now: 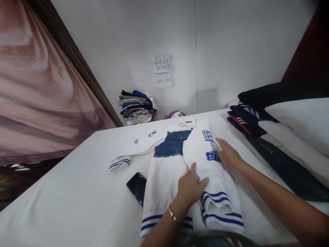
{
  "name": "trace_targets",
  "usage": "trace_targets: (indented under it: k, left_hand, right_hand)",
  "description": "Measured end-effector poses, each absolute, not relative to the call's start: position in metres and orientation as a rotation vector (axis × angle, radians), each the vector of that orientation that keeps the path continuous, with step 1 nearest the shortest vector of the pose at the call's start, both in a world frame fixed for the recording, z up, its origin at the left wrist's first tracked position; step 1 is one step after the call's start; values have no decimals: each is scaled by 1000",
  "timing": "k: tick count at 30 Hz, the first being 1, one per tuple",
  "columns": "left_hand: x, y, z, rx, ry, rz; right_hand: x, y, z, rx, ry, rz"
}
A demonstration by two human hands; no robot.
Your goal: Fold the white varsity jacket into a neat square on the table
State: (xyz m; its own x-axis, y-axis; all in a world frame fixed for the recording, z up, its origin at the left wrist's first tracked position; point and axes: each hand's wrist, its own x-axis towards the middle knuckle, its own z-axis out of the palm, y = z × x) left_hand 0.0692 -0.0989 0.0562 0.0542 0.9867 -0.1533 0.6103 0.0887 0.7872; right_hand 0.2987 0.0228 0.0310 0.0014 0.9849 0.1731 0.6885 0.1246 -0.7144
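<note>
White varsity-style jacket (172, 168) lies front up on the cloth-covered table (77, 192), collar toward the far edge, striped hem at the near edge. Right-hand sleeve (199, 151) lies down over the front; other sleeve (141, 145) is stretched toward the table's left edge.

Left hand (190, 187): on the jacket front beside the laid-over sleeve, thumb and forefinger well parted; remaining fingers hidden, so cannot tell whether they grip cloth. Right hand (227, 152): fingertips at that sleeve's outer edge; pinch or mere contact, cannot tell.

Risks (judged):
- Sleeve could spring outward or crease if both hands lift together; cause, thick, loose-lying cloth.
- Smartphone (137, 188), just beside the jacket's body, could be dragged or covered if the jacket shifts leftward.
- Right forearm could brush the garment pile (288, 144) along the table's right edge if the elbow swings out.
</note>
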Motion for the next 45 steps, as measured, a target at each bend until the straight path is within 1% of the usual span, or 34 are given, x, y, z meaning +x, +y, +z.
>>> trace_targets:
  k: [2,4,7,9,13,15,19,25,28,35,38,41,45]
  left_hand:
    - [66,-98,69,1770,1802,603]
    - [65,-95,79,1901,1893,628]
    - [70,-87,77,2121,1750,770]
    - [75,-84,63,2213,1577,727]
    - [84,-84,27,2217,1471,436]
    - [85,-84,18,2243,1472,378]
    - [86,-84,16,2261,1485,325]
    - [86,-83,19,2257,1501,310]
    - [86,-84,19,2273,1505,303]
    - [90,-82,16,2244,1523,332]
    - [89,-82,15,2225,1531,338]
    - [88,-83,15,2231,1531,350]
    - [88,-85,15,2250,1542,336]
  right_hand:
    - [289,27,43,-1536,-1946,371]
    - [273,34,54,-1412,-2061,255]
    - [244,52,63,-1340,-2155,177]
    - [229,68,60,-1406,-2202,153]
    - [219,97,30,-1701,-2333,215]
    - [221,104,12,-1797,-2353,259]
    - [224,107,-7,-1808,-2352,249]
    - [224,111,7,-1821,-2346,322]
    - [225,98,13,-1827,-2317,342]
    - [227,51,-10,-1749,-2403,223]
    - [227,53,-13,-1742,-2369,317]
    - [233,64,-6,-1713,-2323,437]
    - [249,83,11,-1737,-2199,393]
